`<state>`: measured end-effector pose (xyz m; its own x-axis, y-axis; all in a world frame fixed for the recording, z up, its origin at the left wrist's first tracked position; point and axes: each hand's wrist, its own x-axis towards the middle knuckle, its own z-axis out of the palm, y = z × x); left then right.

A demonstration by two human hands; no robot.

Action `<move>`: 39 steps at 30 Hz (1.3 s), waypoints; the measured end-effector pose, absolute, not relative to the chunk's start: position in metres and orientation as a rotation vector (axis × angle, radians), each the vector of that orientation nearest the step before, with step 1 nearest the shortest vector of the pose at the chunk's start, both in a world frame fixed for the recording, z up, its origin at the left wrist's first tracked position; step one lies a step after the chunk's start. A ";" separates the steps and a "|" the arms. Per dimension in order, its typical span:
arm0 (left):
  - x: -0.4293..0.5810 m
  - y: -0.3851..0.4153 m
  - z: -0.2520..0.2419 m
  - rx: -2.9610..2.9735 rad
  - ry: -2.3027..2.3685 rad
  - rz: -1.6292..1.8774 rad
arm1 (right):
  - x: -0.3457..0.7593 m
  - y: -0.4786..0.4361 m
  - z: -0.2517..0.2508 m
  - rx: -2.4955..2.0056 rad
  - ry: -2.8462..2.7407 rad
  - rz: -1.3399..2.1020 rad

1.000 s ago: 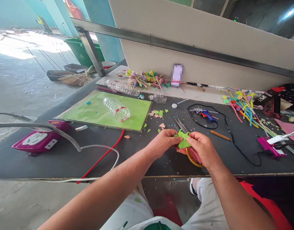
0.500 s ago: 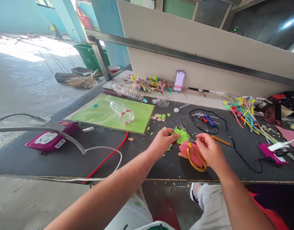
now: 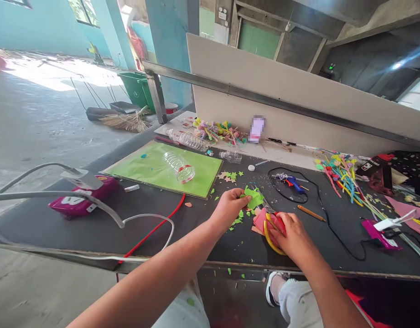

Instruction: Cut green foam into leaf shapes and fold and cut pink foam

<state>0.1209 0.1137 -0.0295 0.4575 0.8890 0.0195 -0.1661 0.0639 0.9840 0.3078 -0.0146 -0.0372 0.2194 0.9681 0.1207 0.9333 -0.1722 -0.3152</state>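
Note:
My left hand (image 3: 232,204) pinches a crumpled piece of bright green paper (image 3: 254,199) between thumb and fingers. Close by on the right, my right hand (image 3: 293,234) is closed round the yellow-handled scissors (image 3: 266,236), their blades reaching toward the green paper. Pink paper (image 3: 258,220) lies beneath the scissors' handles. Small green paper scraps (image 3: 237,220) are scattered on the black table just below my left hand. Beyond it sits a small group of cut green and peach paper stars (image 3: 233,176).
A green sheet (image 3: 155,168) bears a clear plastic bottle (image 3: 180,167). Purple power strips (image 3: 83,197) with cables stand left and right. A blue glue gun (image 3: 294,183), a brown stick (image 3: 311,212) and colourful pipe-cleaner flowers (image 3: 343,175) lie to the right.
My right hand has shifted from pinching beside the scissors to a grip on their handles. My left hand still holds the green paper. The camera view has tilted up slightly.

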 end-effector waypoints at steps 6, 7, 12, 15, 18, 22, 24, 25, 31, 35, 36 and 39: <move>0.123 0.116 -0.034 1.234 0.746 0.934 | 0.313 -0.006 -0.029 -2.152 -1.719 0.282; 0.123 0.116 -0.034 1.227 0.741 0.937 | 0.314 -0.005 -0.028 -2.141 -1.689 0.302; 0.124 0.115 -0.031 1.190 0.711 0.964 | 0.326 -0.004 -0.025 -2.058 -1.427 0.485; 0.123 0.116 -0.030 1.165 0.707 0.994 | 0.337 -0.007 -0.019 -1.906 -1.283 0.694; 0.123 0.117 -0.031 1.132 0.704 1.036 | 0.342 -0.012 -0.008 -1.752 -1.181 0.862; 0.123 0.120 -0.033 1.097 0.693 1.062 | 0.341 -0.012 0.003 -1.370 -0.828 1.137; 0.124 0.122 -0.034 1.082 0.694 1.071 | 0.337 -0.008 0.006 -1.198 -0.702 1.235; 0.124 0.122 -0.035 1.074 0.695 1.074 | 0.334 -0.006 0.006 -1.160 -0.691 1.260; 0.123 0.121 -0.032 1.039 0.674 1.087 | 0.309 -0.012 0.013 -0.800 -0.739 1.264; 0.115 0.120 -0.017 1.017 0.630 1.100 | 0.288 -0.029 0.009 -0.896 -1.031 1.346; 0.111 0.119 -0.012 1.011 0.620 1.105 | 0.282 -0.032 0.007 -0.984 -1.107 1.350; 0.095 0.114 0.010 0.993 0.597 1.136 | 0.264 -0.041 0.003 -1.162 -1.231 1.332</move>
